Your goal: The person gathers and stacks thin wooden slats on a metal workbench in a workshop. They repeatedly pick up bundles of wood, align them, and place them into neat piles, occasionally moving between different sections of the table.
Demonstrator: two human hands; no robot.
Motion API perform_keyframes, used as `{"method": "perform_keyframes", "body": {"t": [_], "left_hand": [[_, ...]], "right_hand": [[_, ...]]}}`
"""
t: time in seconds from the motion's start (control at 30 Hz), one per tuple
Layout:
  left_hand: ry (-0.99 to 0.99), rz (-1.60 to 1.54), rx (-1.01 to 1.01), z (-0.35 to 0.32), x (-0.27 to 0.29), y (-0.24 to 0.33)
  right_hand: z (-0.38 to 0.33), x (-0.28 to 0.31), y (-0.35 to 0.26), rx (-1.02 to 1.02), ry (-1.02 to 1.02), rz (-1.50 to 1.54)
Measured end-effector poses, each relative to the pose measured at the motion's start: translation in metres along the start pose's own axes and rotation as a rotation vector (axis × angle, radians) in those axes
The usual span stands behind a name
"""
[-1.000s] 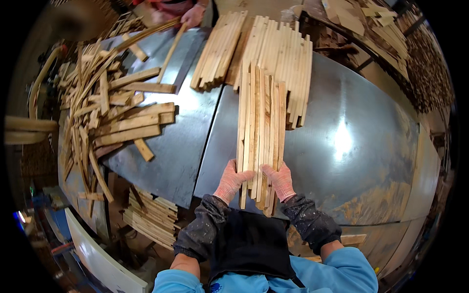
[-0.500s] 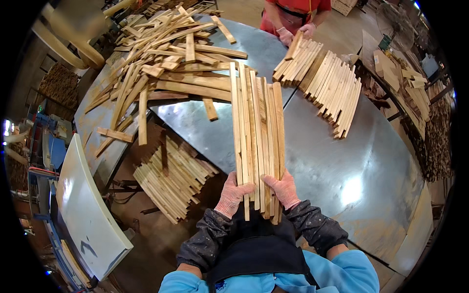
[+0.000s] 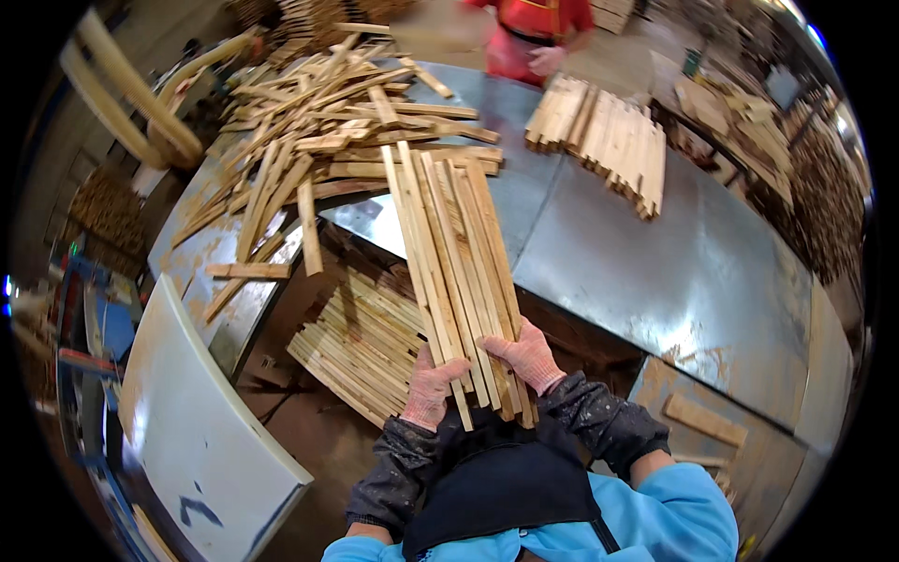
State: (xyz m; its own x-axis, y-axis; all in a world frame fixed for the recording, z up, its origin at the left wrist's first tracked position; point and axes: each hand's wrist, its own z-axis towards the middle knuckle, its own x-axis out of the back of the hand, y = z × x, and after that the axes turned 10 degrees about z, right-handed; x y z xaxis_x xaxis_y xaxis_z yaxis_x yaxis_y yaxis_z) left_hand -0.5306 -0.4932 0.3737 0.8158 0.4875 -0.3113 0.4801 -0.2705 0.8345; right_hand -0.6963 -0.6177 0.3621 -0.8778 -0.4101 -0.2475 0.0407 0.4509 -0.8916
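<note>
A bundle of long wooden strips (image 3: 459, 253) is held in front of my body, its far ends pointing up and slightly left. My left hand (image 3: 434, 386), in a pinkish work glove, grips the bundle's left side near the lower end, thumb across the strips. Opposite it, my gloved right hand (image 3: 526, 356) clasps the right side, thumb lying on top. The fingers under the bundle are hidden. Below and left of it, a layered stack of wooden strips (image 3: 361, 342) sits lower than the tabletop, partly covered by the bundle.
A loose heap of wooden pieces (image 3: 318, 131) covers the far left of the metal table (image 3: 655, 272). Strips in a neat row (image 3: 599, 136) lie at the far side, near a co-worker in red (image 3: 538, 42). A pale curved panel (image 3: 206, 421) stands at left.
My view has turned right, and the bundle now leans left with both hands still on it. The co-worker's hands have left the row of strips; one arm is blurred, reaching toward the heap.
</note>
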Motion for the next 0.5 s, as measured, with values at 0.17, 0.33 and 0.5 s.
{"method": "perform_keyframes", "body": {"t": [0.17,0.33,0.5], "left_hand": [[-0.143,0.068,0.096,0.002,-0.014,0.005],[-0.25,0.109,0.237,0.019,-0.048,-0.034],[-0.322,0.199,0.424,0.029,-0.088,-0.084]], "right_hand": [[-0.033,0.012,-0.003,0.017,0.19,-0.067],[-0.07,0.059,0.018,-0.044,0.39,-0.025],[-0.098,0.113,0.054,-0.173,0.523,0.026]]}}
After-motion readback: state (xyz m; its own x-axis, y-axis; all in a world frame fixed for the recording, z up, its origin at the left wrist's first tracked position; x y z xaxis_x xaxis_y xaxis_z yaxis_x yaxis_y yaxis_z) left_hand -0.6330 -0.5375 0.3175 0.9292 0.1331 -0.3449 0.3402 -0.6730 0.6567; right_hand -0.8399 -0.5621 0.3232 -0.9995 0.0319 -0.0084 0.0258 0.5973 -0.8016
